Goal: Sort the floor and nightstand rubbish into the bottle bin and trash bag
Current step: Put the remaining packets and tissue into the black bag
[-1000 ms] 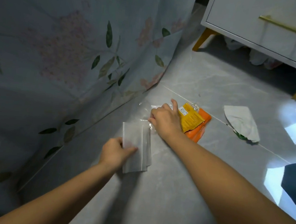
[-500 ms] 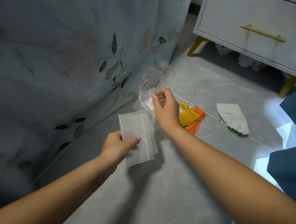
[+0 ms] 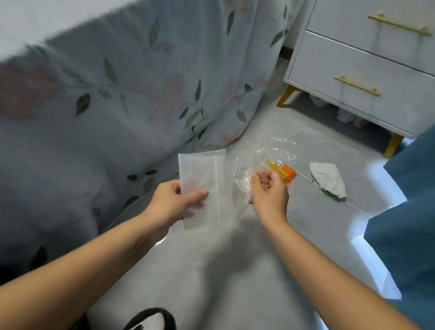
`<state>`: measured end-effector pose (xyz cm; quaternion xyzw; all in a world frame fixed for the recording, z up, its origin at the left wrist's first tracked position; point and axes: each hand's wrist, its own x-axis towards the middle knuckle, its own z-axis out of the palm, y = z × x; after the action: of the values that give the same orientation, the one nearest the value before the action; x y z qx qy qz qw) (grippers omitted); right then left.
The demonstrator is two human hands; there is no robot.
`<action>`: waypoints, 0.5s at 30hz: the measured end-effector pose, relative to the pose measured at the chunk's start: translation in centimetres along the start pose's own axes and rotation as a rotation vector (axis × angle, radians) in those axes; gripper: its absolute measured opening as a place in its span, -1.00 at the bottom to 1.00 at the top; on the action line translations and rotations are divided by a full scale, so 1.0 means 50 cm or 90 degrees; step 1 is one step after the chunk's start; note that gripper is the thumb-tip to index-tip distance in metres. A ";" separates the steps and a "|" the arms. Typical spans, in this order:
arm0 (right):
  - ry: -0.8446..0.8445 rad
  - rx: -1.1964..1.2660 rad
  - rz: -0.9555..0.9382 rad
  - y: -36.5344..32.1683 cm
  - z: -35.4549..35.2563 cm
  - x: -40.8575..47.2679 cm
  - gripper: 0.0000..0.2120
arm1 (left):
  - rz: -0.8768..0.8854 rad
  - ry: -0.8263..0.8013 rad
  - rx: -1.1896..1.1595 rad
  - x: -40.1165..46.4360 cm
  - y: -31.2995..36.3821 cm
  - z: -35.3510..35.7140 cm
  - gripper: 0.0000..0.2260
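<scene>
My left hand (image 3: 173,204) pinches a frosted packet (image 3: 200,187), my right hand (image 3: 271,194) clutches clear film (image 3: 248,168) lifted above the floor (image 3: 239,274); the orange wrapper (image 3: 288,172) and crumpled tissue (image 3: 329,179) lie uncollected; no bin or bag visible, so mostly undone, I judge.

Legible text: none. Yellow-and-orange snack wrapper (image 3: 285,171) on the floor near the white nightstand (image 3: 375,82): print too blurred.

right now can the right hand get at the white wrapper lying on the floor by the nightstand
Probably not yet: the right hand grips clear plastic film. The white wrapper lies uncovered on the floor beyond it, nothing between them, so the path looks free once the fingers empty.
</scene>
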<state>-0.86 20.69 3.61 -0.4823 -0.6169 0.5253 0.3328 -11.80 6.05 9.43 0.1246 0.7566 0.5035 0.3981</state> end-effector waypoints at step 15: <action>-0.275 -0.164 -0.143 -0.345 0.022 -0.234 -0.94 | 0.085 0.086 -0.075 -0.331 0.073 -0.260 -0.93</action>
<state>-2.44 9.60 21.20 -0.3262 -0.7850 0.4930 0.1854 -11.26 -10.62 22.74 0.1169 0.7409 0.5795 0.3188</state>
